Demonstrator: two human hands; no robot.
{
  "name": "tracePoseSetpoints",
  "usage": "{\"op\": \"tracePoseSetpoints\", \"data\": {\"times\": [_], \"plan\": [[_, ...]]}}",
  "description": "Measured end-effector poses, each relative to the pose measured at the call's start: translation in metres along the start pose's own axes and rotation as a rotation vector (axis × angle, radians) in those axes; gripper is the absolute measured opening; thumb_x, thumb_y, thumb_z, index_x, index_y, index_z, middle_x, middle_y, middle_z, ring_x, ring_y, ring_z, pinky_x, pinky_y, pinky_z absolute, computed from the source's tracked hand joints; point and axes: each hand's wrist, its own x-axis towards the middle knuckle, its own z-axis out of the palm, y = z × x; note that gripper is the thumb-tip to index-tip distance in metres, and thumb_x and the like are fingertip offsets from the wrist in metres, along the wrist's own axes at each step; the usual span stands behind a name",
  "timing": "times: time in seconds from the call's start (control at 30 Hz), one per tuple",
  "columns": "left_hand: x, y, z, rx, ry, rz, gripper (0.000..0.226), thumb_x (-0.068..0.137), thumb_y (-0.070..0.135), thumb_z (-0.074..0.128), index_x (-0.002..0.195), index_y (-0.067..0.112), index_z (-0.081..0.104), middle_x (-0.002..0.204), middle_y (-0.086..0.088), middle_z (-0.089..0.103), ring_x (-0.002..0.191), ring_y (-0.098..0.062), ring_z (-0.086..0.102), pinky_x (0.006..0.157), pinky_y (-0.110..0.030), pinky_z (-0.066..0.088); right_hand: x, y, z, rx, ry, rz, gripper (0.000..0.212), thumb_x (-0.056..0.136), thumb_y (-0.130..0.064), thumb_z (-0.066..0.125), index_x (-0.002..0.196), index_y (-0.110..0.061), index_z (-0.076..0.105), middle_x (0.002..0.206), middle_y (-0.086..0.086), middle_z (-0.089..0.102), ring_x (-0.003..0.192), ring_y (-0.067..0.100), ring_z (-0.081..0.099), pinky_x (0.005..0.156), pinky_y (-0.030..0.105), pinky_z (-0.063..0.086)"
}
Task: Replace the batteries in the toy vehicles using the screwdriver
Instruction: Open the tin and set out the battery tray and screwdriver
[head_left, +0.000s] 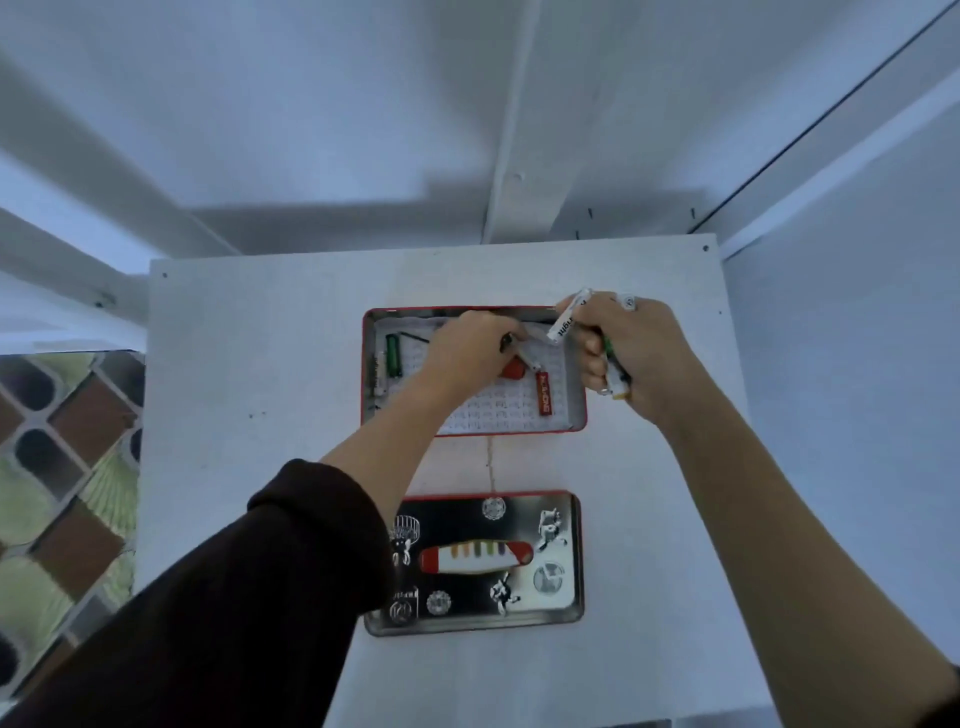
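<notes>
An open red tin (370, 364) lined with white printed paper lies at the middle of the white table. A green battery (392, 355) and another thin item lie at its left side. My left hand (470, 348) reaches into the tin, its fingers curled over a small red piece (513, 370) and a thin white stick; a red labelled tag (543, 394) lies just right of it. My right hand (631, 353) hovers over the tin's right rim and grips green-and-white batteries (615, 376) in its fist. A white tag marked "right" (567, 319) sticks out from that hand.
The tin's lid (563, 566) lies face up nearer to me, black with silver figures and a red-and-white picture. The white table (249, 332) ends at the left, where a patterned floor (62, 467) shows. White walls and beams stand behind.
</notes>
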Motion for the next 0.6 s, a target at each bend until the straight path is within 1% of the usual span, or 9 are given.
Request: {"op": "tracePoseSetpoints", "data": {"times": [0.17,0.23,0.33,0.47,0.53,0.6], "plan": [[0.004,0.003,0.009,0.046,0.001,-0.061,0.024,0.095,0.025,0.053,0.114,0.027,0.068,0.111,0.003,0.069,0.104,-0.019,0.061,0.072,-0.029,0.046,-0.008,0.008,-0.009,0.049,0.025,0.017,0.021,0.088,-0.004,0.046,0.081,-0.007,0.066,0.048,0.004,0.038,0.037,0.014,0.030,0.037,0.018,0.028],[0.010,0.007,0.006,0.059,-0.049,-0.079,0.024,0.095,0.024,0.053,0.114,0.025,0.068,0.110,0.001,0.069,0.101,-0.019,0.061,0.070,-0.028,0.046,-0.010,0.010,-0.010,0.054,0.025,0.025,0.021,0.088,-0.004,0.046,0.080,-0.008,0.065,0.048,0.004,0.038,0.037,0.014,0.030,0.037,0.019,0.028],[0.015,0.010,-0.001,0.096,-0.171,-0.080,0.022,0.091,0.022,0.058,0.110,0.024,0.068,0.109,0.000,0.068,0.096,-0.019,0.060,0.071,-0.030,0.049,-0.011,0.013,-0.010,0.057,0.020,0.035,0.021,0.088,-0.004,0.046,0.079,-0.007,0.065,0.046,0.002,0.039,0.036,0.013,0.031,0.038,0.019,0.028],[0.014,0.012,-0.008,0.088,-0.215,-0.098,0.016,0.086,0.016,0.061,0.100,0.021,0.067,0.103,-0.001,0.067,0.087,-0.019,0.059,0.063,-0.028,0.045,-0.012,0.014,-0.009,0.059,0.018,0.041,0.022,0.088,-0.004,0.047,0.078,-0.009,0.066,0.046,0.002,0.040,0.037,0.013,0.032,0.038,0.020,0.029],[0.014,0.017,-0.009,0.133,-0.220,-0.091,0.019,0.086,0.014,0.059,0.102,0.020,0.066,0.102,-0.002,0.065,0.086,-0.021,0.059,0.062,-0.028,0.043,-0.012,0.014,-0.008,0.051,0.019,0.039,0.023,0.088,-0.004,0.047,0.077,-0.009,0.066,0.046,0.002,0.040,0.036,0.013,0.032,0.038,0.019,0.029],[0.014,0.020,-0.008,0.184,-0.221,-0.080,0.020,0.088,0.018,0.058,0.106,0.021,0.065,0.102,-0.002,0.065,0.089,-0.022,0.059,0.062,-0.030,0.042,-0.012,0.014,-0.007,0.043,0.021,0.038,0.023,0.088,-0.004,0.047,0.077,-0.010,0.065,0.045,0.001,0.040,0.036,0.013,0.032,0.038,0.019,0.029]]}}
